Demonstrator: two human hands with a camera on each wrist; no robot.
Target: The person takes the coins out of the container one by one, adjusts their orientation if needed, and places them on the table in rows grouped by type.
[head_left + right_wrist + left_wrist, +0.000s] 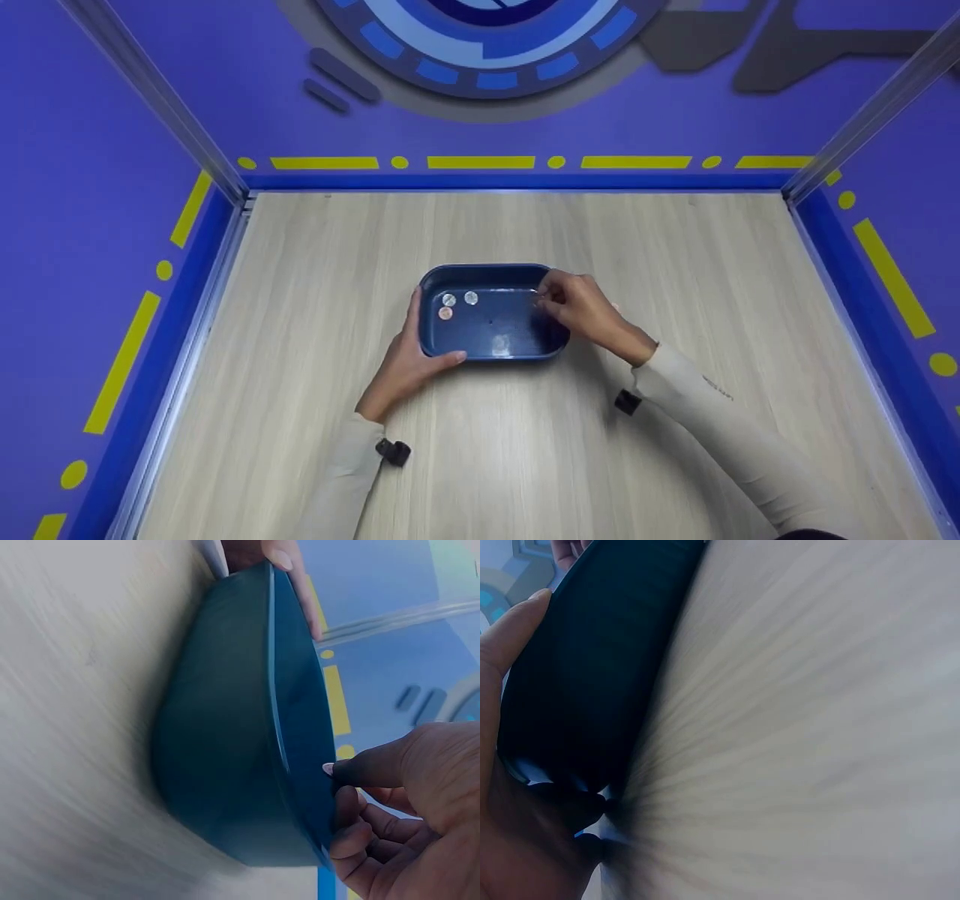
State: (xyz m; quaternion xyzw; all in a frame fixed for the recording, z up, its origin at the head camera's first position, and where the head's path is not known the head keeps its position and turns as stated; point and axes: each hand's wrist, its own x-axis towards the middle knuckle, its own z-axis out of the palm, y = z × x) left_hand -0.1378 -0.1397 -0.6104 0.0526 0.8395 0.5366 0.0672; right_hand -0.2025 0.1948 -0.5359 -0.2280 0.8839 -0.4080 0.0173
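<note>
A dark blue oblong tray (517, 271) lies on the wooden table, with several coins (448, 300) in it, silver ones and one copper. My left hand (409, 360) grips its near left corner, thumb on the front rim and fingers along the left side; the left wrist view shows the tray wall (592, 682) against my palm. My right hand (577, 304) hovers at the tray's right end with its fingers curled together. In the right wrist view one fingertip (330, 769) touches the rim (274, 675). Anything pinched between the fingers is hidden.
The pale wooden table (675, 247) is boxed in by purple walls with yellow dashes at the back (480, 162) and on both sides. Metal posts (150, 90) stand at the back corners. Bare wood surrounds the tray on all sides.
</note>
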